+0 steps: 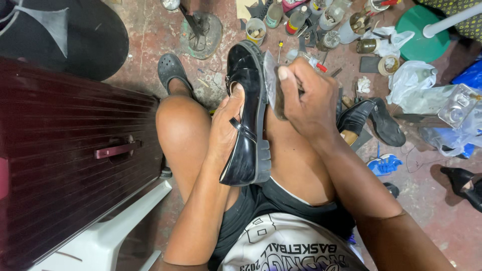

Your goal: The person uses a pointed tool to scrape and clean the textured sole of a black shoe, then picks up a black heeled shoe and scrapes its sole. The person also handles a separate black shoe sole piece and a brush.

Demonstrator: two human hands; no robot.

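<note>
A glossy black strap shoe (246, 115) with a thick grey sole lies across my knees, toe pointing away from me. My left hand (227, 128) grips its upper from the left, thumb inside the opening. My right hand (307, 98) holds a small flat grey piece (271, 80), perhaps sandpaper, pressed against the side of the sole near the toe. My fingers hide most of that piece.
A dark red ribbed suitcase (65, 150) rests on a white plastic chair (108, 236) at my left. Bottles, cans, tools and plastic bags (411, 80) litter the concrete floor ahead. Another black shoe (371, 120) lies to the right, and an iron shoe stand (201, 30) is beyond my foot.
</note>
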